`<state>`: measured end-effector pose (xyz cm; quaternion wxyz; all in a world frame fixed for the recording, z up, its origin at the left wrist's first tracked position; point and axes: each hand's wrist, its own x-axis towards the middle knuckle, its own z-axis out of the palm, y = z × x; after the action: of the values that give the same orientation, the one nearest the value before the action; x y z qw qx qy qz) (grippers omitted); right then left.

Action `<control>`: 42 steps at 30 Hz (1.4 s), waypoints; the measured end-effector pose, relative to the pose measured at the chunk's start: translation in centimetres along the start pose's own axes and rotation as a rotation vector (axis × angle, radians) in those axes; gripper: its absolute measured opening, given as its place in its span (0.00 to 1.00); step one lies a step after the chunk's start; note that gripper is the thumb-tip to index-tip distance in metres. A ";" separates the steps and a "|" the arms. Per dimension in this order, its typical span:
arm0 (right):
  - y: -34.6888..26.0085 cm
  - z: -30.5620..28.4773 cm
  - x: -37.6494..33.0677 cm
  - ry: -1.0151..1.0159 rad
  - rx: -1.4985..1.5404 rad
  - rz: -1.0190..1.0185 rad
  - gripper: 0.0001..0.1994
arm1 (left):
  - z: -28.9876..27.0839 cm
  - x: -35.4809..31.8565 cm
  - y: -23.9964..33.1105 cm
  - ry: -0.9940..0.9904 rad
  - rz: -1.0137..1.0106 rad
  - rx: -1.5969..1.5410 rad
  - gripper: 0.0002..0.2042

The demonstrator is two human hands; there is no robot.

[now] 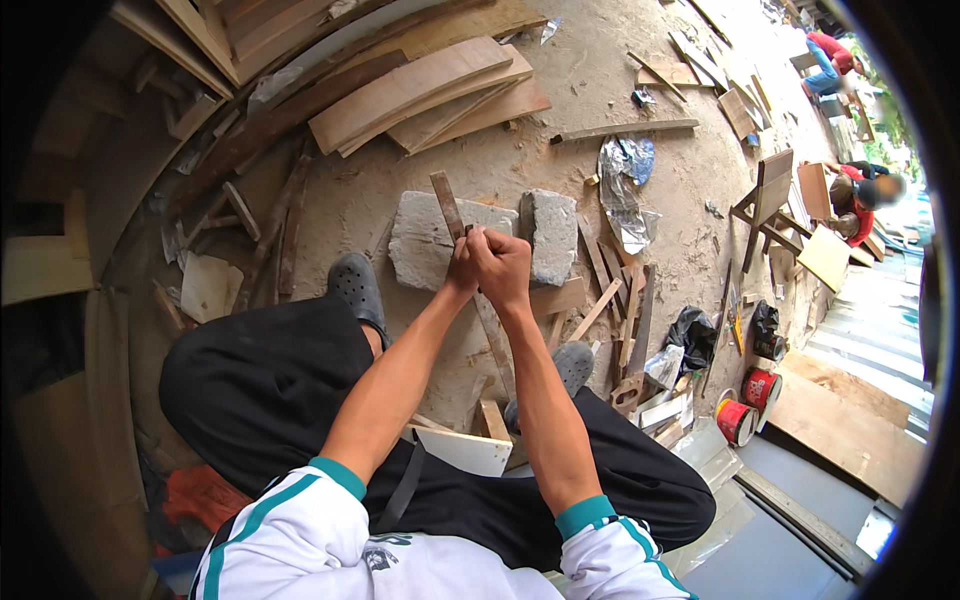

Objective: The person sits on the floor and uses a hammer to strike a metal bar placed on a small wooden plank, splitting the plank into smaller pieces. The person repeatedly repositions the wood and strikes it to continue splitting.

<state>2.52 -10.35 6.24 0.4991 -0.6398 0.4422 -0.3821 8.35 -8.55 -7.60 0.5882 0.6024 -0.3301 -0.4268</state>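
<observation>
Both hands (490,262) grip wooden strip (447,204).

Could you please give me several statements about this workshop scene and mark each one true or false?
1. Both hands, the left hand and the right hand, grip the narrow wooden strip. True.
2. The strip lies across two grey stone blocks. True, as far as the view shows.
3. The person is barefoot. False: dark clogs cover the feet.
4. The red cans stand at the person's left. False: they stand at the right.
5. Stacked boards lie beyond the blocks. True.
</observation>
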 end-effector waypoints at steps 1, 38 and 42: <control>0.1 0.1 -0.1 -0.003 0.039 -0.019 0.20 | -1.5 -0.3 0.4 -0.135 -0.055 -0.081 0.21; 6.8 1.2 -2.5 0.042 -0.221 0.092 0.13 | -3.5 11.6 19.1 -0.541 0.275 -0.276 0.39; 8.8 1.0 -3.4 0.099 -0.023 -0.049 0.10 | 2.2 5.2 15.7 -0.514 0.122 -0.065 0.40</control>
<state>0.77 -7.75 -2.75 0.4597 -0.6365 0.4547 -0.4205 10.18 -15.56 7.41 0.5287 0.4340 -0.4906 -0.5399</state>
